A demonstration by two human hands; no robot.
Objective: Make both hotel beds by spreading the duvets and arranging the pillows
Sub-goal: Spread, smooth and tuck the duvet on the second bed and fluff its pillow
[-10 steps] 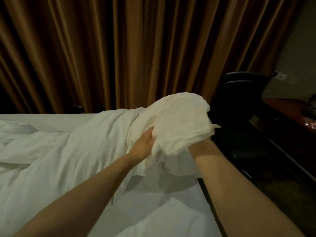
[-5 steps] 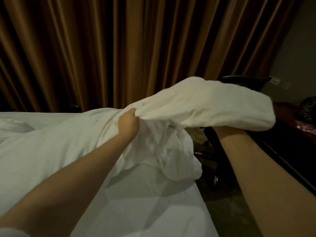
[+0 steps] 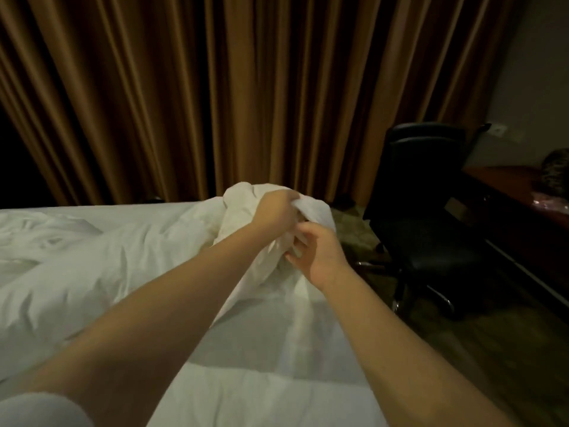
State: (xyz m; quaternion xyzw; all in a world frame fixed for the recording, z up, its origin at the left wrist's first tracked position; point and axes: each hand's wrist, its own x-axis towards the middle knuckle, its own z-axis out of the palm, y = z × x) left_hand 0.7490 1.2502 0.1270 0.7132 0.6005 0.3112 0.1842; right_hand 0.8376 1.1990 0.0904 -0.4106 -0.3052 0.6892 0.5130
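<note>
Both hands work a bunched white duvet (image 3: 129, 266) at the centre of the frame, near the right edge of the bed (image 3: 264, 389). The left hand (image 3: 275, 211) grips a raised fold from above. Just below, the right hand (image 3: 320, 255) pinches cloth, fingers (image 3: 304, 237) curled in. Soft, light and limp, the duvet is probably best taken by its corners. Pleated brown curtains (image 3: 246, 87) hang behind.

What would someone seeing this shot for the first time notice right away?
The two hands meeting at centre stand out first: the left hand and right hand grip a bunched-up part of the white duvet near the bed's right edge. Behind them, brown curtains fill the back wall. A black office chair stands at right.
</note>
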